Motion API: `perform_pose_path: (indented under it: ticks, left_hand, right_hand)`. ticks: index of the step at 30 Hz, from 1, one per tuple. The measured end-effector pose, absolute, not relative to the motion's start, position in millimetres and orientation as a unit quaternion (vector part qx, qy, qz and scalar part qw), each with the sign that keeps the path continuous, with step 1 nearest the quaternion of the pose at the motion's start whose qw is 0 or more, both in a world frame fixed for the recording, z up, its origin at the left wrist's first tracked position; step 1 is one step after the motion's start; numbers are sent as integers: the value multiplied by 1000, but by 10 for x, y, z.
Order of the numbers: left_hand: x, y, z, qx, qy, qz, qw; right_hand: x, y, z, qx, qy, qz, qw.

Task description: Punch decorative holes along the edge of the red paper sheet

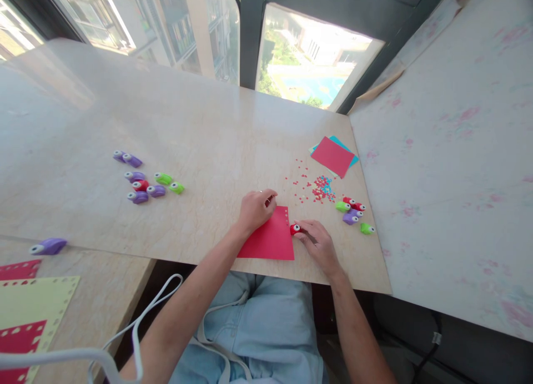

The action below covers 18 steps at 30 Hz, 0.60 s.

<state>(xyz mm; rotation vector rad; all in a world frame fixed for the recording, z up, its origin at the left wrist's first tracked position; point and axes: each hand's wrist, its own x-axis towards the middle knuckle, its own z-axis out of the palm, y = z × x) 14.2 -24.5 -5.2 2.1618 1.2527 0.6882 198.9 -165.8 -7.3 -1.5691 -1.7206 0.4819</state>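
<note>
Fingers of right hand (318, 244) pinched around small red plastic craft punch (295, 228), set against right edge of red paper sheet (268, 241) near its top corner. Fingers of left hand (255, 209) curled and pressed down on sheet's upper left edge, pinning it flat to beige marble tabletop (200, 134).

Progress, judged from the layout: row of small white holes already along sheet's top edge, just right of left fingers; right edge apparently only begun, lower and left edges unpunched as far as visible. Likely early to middle.

Beyond right fingers: scatter of red and blue paper confetti (320, 187), pointing to earlier punching on other sheets. Just right of right fingers: cluster of green, purple and red punches (353, 212). Farther off: stack of red and blue paper squares (333, 155), possibly waiting.

Far left of left fingers: second group of purple, green and red punches (145, 181); lone purple punch (49, 246); finished-looking perforated red and yellow sheets (29, 312).
</note>
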Motion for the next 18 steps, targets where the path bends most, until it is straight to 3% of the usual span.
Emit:
perform_pose_path:
  ticks: [18]
  left_hand:
    - [153, -249, -56, 811, 458, 249, 266]
  right_hand:
    - [1994, -1666, -92, -617, -667, 191, 370]
